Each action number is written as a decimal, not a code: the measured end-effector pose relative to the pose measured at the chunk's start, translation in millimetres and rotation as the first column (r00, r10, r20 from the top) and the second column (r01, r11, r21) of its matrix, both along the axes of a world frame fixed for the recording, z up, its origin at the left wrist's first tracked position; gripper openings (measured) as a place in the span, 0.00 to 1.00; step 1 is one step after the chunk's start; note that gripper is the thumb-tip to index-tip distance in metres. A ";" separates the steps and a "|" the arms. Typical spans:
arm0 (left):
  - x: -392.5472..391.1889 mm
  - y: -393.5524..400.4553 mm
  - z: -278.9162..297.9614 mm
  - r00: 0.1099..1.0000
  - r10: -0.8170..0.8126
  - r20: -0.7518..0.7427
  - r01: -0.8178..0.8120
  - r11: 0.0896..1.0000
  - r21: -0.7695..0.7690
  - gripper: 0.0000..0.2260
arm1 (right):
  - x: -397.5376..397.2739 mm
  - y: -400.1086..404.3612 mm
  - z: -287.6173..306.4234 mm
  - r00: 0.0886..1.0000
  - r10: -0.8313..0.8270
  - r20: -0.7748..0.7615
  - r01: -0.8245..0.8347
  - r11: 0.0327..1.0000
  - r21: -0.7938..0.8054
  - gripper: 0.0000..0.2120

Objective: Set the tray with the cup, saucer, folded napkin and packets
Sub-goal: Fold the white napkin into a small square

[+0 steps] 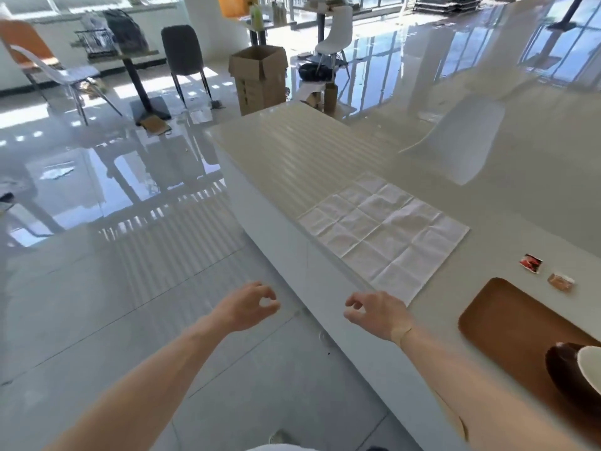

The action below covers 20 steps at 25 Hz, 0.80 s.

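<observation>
A white napkin (383, 232) lies unfolded and flat on the pale counter (325, 151), creased into squares. Right of it rest a red packet (530, 264) and a brown packet (560, 282). A brown tray (507, 320) sits at the lower right, carrying a dark saucer (559, 366) and a white cup (590, 366) cut off by the frame edge. My right hand (377, 312) hovers at the napkin's near corner, fingers curled and apart, holding nothing. My left hand (247, 307) hangs off the counter over the floor, thumb and forefinger nearly touching, empty.
The counter's edge (279, 222) runs diagonally from the upper middle to the lower right. A white chair (468, 141) stands behind the counter. Cardboard boxes (258, 79), chairs and small tables fill the glossy floor farther back.
</observation>
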<state>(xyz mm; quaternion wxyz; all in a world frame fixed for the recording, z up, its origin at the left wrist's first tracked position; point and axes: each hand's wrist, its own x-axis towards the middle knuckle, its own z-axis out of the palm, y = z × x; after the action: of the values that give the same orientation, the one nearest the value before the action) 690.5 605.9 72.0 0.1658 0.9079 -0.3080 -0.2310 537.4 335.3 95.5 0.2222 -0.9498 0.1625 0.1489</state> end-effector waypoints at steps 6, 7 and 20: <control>57.0 10.9 -9.5 0.998 -0.047 -0.041 0.047 0.999 -0.006 0.17 | 45.1 18.4 -13.9 0.996 -0.079 -0.041 0.077 0.996 -0.041 0.18; 66.9 8.0 -11.5 0.997 -0.049 -0.052 0.049 0.999 -0.011 0.17 | 51.2 15.6 -16.6 0.995 -0.085 -0.047 0.082 0.995 -0.059 0.18; 188.7 -117.9 -32.3 0.961 -0.259 -0.097 0.268 0.959 0.093 0.16 | 89.9 -64.5 -71.8 0.942 -0.327 -0.081 0.319 0.943 -0.096 0.19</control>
<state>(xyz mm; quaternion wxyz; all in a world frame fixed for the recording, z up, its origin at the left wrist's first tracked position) 879.2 487.9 39.7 0.0984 0.8557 -0.4063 -0.3050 627.2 270.8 23.6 0.1967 -0.9103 0.3324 0.1492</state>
